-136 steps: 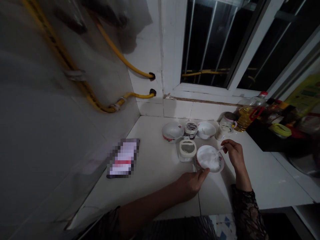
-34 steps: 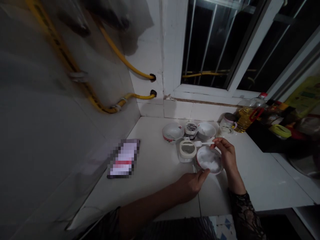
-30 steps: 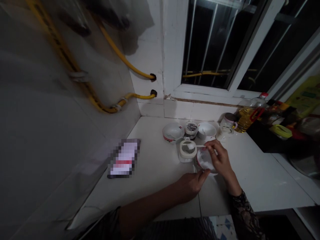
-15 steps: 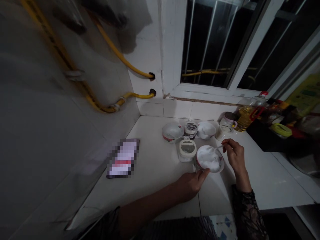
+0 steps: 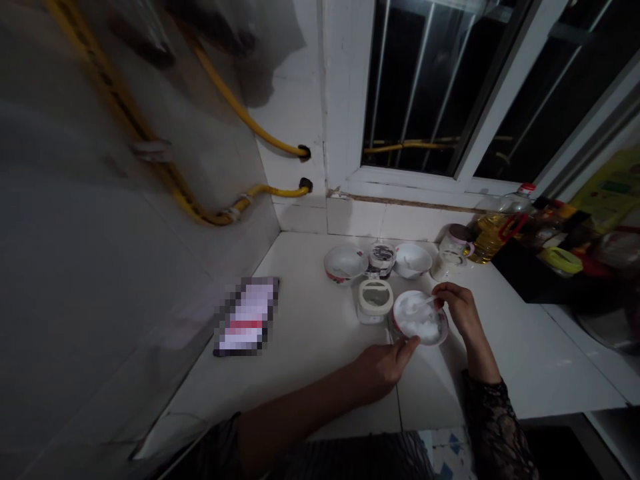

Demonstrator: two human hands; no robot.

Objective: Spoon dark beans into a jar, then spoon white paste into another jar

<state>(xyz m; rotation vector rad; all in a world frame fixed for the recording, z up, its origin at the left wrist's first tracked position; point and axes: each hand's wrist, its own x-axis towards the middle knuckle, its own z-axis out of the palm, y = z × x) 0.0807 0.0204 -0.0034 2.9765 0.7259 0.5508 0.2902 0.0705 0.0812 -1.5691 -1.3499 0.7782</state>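
My left hand point(image 5: 384, 368) is closed on the near rim of a bowl point(image 5: 445, 328) standing on the counter. White powdery or grainy stuff point(image 5: 424, 328) fills much of that bowl; I cannot tell what it is. Between the fingers of my right hand point(image 5: 461, 311) is the handle of a pale spoon point(image 5: 423, 304), whose tip rests in the white stuff. Just left of the bowl stands a squarish lidded jar point(image 5: 375, 308). Behind them are a bowl with a red pattern point(image 5: 345, 275), a clear container with dark marks point(image 5: 381, 259) and a white bowl point(image 5: 414, 265).
A blurred-out phone-like object point(image 5: 246, 316) lies on the white counter point(image 5: 310, 373) at left. Jars point(image 5: 453, 257), an oil bottle point(image 5: 487, 240) and a black box point(image 5: 525, 270) with bottles line the right back. Yellow pipes point(image 5: 175, 190) run along the left wall.
My right hand has shifted left and slightly inward over the bowl, taking the spoon's tip toward the bowl's left side. My left hand stays on the rim.
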